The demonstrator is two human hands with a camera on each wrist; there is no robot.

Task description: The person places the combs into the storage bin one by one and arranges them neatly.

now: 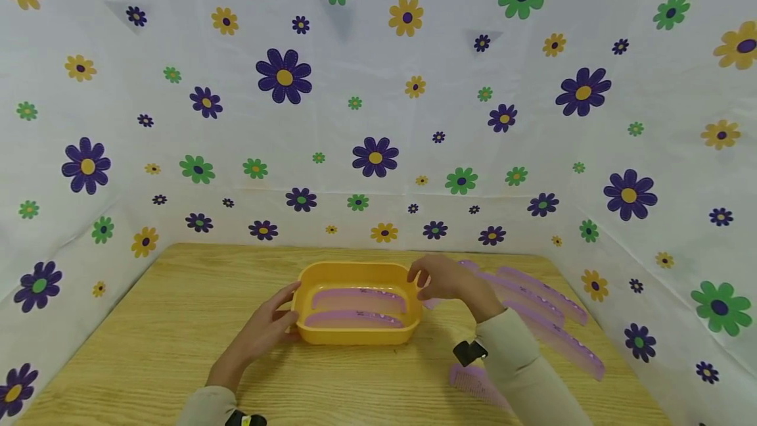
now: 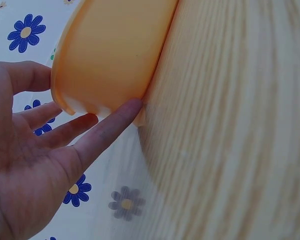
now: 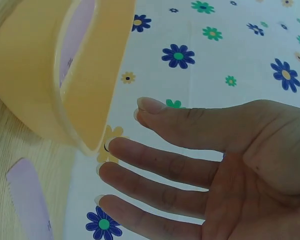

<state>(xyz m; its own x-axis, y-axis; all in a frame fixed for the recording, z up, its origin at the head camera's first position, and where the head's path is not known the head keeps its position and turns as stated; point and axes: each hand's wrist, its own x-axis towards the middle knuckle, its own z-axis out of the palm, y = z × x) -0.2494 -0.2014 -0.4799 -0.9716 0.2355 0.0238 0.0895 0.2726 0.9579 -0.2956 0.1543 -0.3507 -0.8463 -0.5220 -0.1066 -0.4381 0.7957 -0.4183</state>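
Yellow tub [image 1: 355, 336] between loose-fingered left hand [image 1: 264, 329] against one end and loose-fingered right hand [image 1: 445, 279] just beside.

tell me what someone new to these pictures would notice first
Probably the bright yellow tub on the wooden table, with two purple combs inside it and the person's left grip touching its left end. Behind it, the boldly flowered white cloth would also draw the eye. On the table to the tub's right, more purple combs lie spread out.
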